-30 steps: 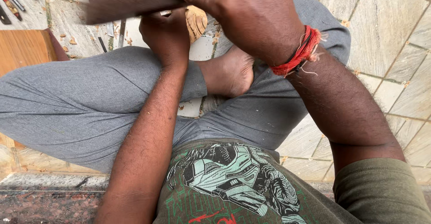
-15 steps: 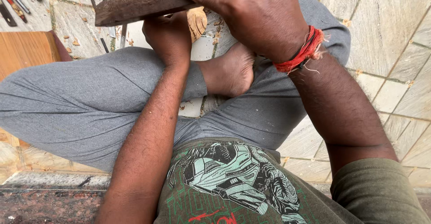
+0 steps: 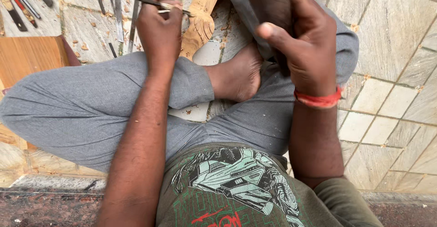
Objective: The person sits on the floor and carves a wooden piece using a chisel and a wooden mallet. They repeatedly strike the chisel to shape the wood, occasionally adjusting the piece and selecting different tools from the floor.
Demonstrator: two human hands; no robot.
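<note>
Chisel [image 3: 159, 4]: pinched firm in left hand [image 3: 159, 31], tip at carved wood [image 3: 198, 22], twelve o'clock.
Mallet [image 3: 268, 4]: right hand [image 3: 305, 49] clenched round it; strike squarely, I'd judge.

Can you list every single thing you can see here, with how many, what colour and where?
chisel: one, thin, metal, pinched in the left hand at top centre
carved wood piece: one, pale tan, on the floor just beyond the foot
dark block: one, dark brown, held upright in the right hand; what it is cannot be told
loose tools: several, grey metal, some with dark or red handles, lying at top left
wooden board: one, orange-brown, at the left edge
stone floor: pale beige tiles, all around
wood chips: many, tan, scattered at top left
wrist thread: one, red, on the right wrist
left hand: grip shut on the chisel
right hand: grip shut on the dark block
</note>
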